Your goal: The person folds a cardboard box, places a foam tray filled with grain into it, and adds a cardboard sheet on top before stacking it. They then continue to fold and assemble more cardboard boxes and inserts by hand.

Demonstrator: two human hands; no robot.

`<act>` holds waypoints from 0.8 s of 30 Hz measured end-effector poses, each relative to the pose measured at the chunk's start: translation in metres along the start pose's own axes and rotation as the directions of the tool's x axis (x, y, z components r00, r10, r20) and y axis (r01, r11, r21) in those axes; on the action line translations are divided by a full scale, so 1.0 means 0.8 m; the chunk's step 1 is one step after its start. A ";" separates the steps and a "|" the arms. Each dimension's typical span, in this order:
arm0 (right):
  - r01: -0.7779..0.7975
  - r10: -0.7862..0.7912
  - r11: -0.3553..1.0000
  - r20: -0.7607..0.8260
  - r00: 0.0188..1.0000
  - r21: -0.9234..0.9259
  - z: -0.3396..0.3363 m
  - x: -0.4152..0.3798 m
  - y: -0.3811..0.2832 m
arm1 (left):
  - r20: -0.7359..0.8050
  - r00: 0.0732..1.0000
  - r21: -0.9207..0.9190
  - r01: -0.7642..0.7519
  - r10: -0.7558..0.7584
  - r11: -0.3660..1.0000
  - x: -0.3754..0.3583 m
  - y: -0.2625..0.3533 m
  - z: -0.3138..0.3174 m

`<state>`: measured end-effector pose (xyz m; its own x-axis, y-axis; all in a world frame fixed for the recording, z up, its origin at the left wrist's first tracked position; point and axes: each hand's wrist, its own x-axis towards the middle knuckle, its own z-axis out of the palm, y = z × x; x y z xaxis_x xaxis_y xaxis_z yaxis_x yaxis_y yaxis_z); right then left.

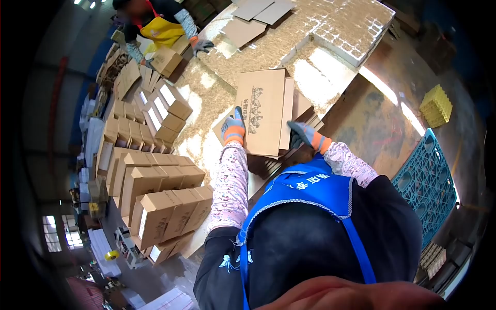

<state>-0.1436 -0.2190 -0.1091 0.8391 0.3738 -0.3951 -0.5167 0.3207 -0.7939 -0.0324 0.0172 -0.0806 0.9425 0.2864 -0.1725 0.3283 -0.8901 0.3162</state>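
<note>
A brown cardboard box (262,111) with dark printed figures and lettering is held tilted in front of my body. My left hand (233,128), in a grey glove with an orange cuff, grips its left edge, a finger lying on the printed face. At the opposite side, my right hand (306,135), gloved the same way, closes on the edge of the side flap; some of its fingers are hidden. Behind and below the box, more cardboard sheets (304,106) show, partly covered by it and by my right hand.
Rows of folded boxes (170,212) stand at the left. Across the table a person in a yellow apron (164,32) has one gloved hand on the tabletop. Flat cardboard (243,32) and a white-edged tray (356,31) lie farther back. A blue plastic pallet (426,186) stands at the right.
</note>
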 end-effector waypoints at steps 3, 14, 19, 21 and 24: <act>0.229 -0.218 0.973 -0.246 0.944 0.016 -0.022 0.032 0.013 | 0.022 0.999 -0.026 0.034 -0.033 0.999 -0.002 0.001 0.001; 0.083 -0.330 0.869 -0.446 0.832 -0.487 -0.021 0.134 0.075 | -0.055 0.996 0.002 0.067 -0.067 0.998 0.016 -0.010 0.014; -0.060 -0.372 0.726 -0.465 0.803 -0.685 0.014 0.108 0.044 | -0.081 0.994 -0.009 0.078 -0.079 0.997 0.022 -0.023 0.022; -0.166 -0.397 0.538 -0.423 0.814 -0.826 0.015 0.110 0.033 | -0.080 0.993 -0.009 0.092 -0.092 0.996 0.021 -0.016 0.017; 0.114 -0.505 0.162 0.017 0.863 -0.980 0.000 0.105 0.014 | -0.004 0.991 -0.008 0.133 -0.133 0.991 0.000 -0.005 -0.004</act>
<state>-0.0783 -0.1842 -0.1512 0.9822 0.1752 0.0683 0.1788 -0.7583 -0.6269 -0.0337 0.0218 -0.0792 0.8908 0.4035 -0.2092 0.4510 -0.8413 0.2980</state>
